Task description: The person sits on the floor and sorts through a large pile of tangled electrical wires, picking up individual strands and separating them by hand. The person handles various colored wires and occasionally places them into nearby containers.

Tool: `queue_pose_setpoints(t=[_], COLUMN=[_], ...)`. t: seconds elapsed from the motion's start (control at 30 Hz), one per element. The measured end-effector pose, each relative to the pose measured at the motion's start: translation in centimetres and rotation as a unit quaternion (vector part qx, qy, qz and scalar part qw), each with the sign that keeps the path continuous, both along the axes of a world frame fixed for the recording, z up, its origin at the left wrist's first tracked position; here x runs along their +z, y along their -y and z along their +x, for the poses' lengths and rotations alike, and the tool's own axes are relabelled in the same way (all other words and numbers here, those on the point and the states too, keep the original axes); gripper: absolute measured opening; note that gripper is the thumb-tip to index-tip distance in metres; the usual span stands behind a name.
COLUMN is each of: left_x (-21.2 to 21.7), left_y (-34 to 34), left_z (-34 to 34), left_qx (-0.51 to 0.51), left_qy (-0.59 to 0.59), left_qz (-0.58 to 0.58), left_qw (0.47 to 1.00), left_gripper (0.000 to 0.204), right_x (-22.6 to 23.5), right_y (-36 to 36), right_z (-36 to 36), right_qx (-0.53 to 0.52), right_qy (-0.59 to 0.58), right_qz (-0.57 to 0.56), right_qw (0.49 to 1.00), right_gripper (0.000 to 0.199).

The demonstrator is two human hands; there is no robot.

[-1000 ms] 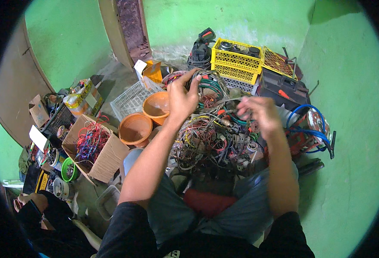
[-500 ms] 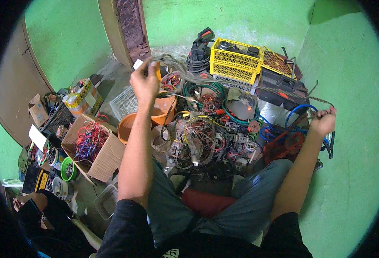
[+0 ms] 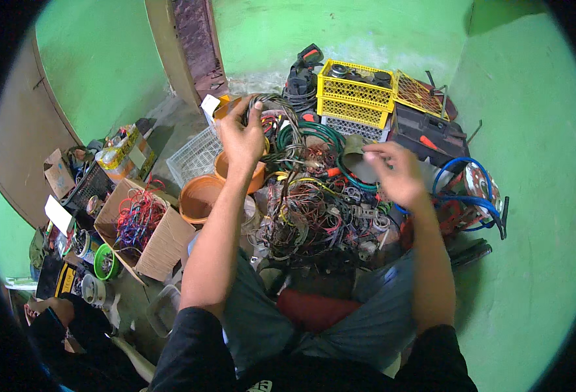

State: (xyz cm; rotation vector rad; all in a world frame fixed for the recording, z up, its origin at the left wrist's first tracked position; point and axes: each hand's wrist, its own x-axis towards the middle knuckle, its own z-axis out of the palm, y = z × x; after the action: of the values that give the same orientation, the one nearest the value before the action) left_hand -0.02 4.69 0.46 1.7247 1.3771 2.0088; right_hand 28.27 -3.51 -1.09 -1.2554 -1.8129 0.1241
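My left hand [image 3: 242, 134], raised above the pile, is closed around a looped bundle of dark twisted cable [image 3: 296, 134]. The cable arches over the fingers and hangs down toward a heap of tangled wires [image 3: 294, 219] on the floor between my knees. My right hand [image 3: 396, 173] is to the right of the hanging cable, apart from it and slightly blurred. Its fingers point left and stand apart, and no object shows in them. Beyond it lie a coil of green hose or cable [image 3: 311, 130] and an olive-grey piece [image 3: 352, 151].
Yellow crates [image 3: 356, 98] stand by the back wall, beside a black case [image 3: 425, 134]. Orange pots [image 3: 200, 196], a white basket [image 3: 193, 157] and a cardboard box of coloured wires [image 3: 160, 242] are on the left. Blue hose [image 3: 474, 199] lies right. Another person's arm [image 3: 56, 310] shows lower left.
My right hand has let go of the stretched-out cable end and moved left toward the middle. The cable now hangs in a loop from my left hand, which has shifted slightly right.
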Motion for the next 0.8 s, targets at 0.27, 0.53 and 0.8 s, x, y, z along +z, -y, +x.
queue_pose_setpoints(t=[0.27,0.53,0.8], left_x=[0.2,-0.1,0.0], left_y=[2.5,2.1,0.2], left_z=[3.2,2.3,-1.4], left_qx=[-0.127,-0.104,0.014], left_qy=[0.036,0.019,0.065], left_qz=[-0.005,-0.026,-0.006], left_qw=[0.991,0.994,0.998], left_gripper=[0.028,0.03,0.029], right_x=[-2.5,-1.7,1.0], right_y=[0.6,0.4,-1.5], right_z=[-8.8,-6.7,7.7], right_qx=[0.067,0.061,-0.192], right_qy=[-0.108,-0.127,-0.199], right_qz=[0.061,0.038,0.248], right_qw=[0.99,0.989,0.928], right_gripper=[0.017,0.011,0.022])
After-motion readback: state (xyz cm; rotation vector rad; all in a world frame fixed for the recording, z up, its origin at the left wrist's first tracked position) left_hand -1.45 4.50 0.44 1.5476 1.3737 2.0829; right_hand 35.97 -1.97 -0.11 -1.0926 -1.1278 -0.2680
